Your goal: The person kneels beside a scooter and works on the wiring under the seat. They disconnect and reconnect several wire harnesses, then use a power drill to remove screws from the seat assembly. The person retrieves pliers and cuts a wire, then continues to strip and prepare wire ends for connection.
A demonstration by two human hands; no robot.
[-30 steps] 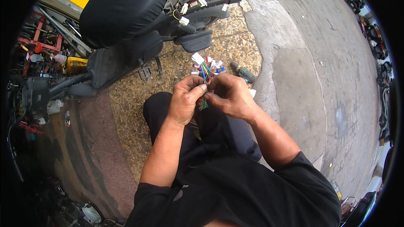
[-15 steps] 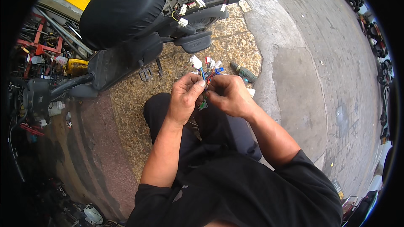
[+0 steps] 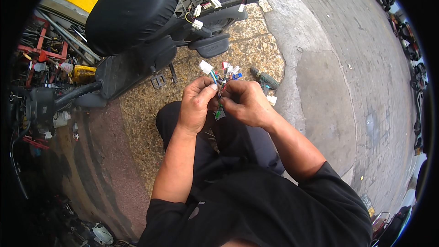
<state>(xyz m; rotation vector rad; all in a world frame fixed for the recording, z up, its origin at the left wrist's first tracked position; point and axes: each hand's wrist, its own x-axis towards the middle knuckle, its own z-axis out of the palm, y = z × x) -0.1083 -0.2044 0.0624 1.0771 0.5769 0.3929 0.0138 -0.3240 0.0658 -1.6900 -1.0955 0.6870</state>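
Note:
My left hand (image 3: 195, 104) and my right hand (image 3: 246, 104) meet in front of me above my knees, both closed on a bundle of coloured wires (image 3: 220, 76) ending in several white plug connectors. A small green circuit board (image 3: 220, 114) hangs from the bundle between my two hands. The wires fan out upward past my fingertips. I am crouched in dark trousers and a black shirt.
An electric scooter (image 3: 151, 23) with a black seat and an opened body showing loose wires and white connectors stands just ahead. A green cordless drill (image 3: 265, 80) lies on the ground to the right. Tools and red metal parts (image 3: 43, 61) crowd the left. Grey pavement (image 3: 347, 87) lies right.
Both hands stay together on the wire bundle; the fingers shift slightly and the connectors fan out a little differently. Nothing was picked up or let go.

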